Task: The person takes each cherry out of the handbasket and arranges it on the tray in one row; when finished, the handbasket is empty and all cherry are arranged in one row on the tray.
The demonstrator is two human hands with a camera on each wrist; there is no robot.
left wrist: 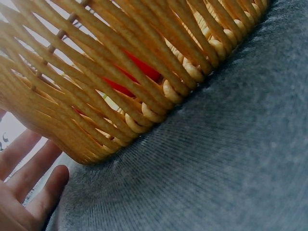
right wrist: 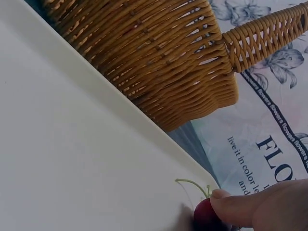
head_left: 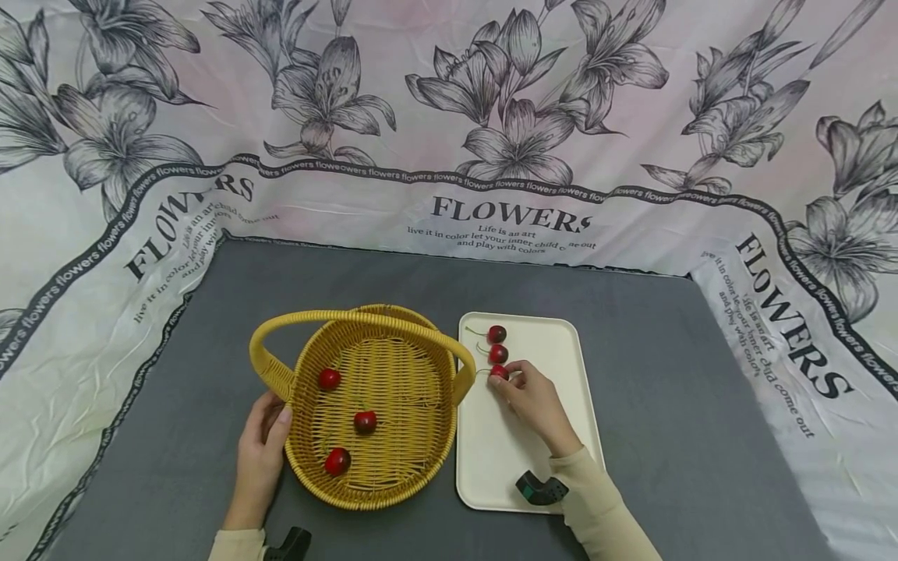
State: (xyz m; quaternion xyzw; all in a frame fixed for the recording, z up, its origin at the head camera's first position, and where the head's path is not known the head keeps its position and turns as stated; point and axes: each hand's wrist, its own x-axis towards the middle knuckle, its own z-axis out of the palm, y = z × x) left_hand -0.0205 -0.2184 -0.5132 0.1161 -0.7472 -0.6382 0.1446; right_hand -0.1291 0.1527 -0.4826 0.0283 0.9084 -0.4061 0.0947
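A yellow woven basket (head_left: 393,374) with an arched handle holds three red cherries: one near the left wall (head_left: 330,379), one mid-floor (head_left: 365,422) and one toward the front (head_left: 337,461). Against the basket's outer left side, below the handle's base, rests my left hand (head_left: 259,452), its fingers extended in the left wrist view. Over the white tray (head_left: 519,460), my right hand (head_left: 532,399) pinches a cherry (right wrist: 204,211) by thumb and fingers; its thin green stem points left. Two more stemmed cherries, a far one (head_left: 497,334) and a nearer one (head_left: 499,354), lie just beyond it.
The tray stands close along the basket's right side. Both are on a dark grey cloth (head_left: 673,405), with a flower-printed sheet (head_left: 337,202) rising behind and at the sides. A black wrist device (head_left: 542,488) sits on the right sleeve, another (head_left: 289,544) at the left.
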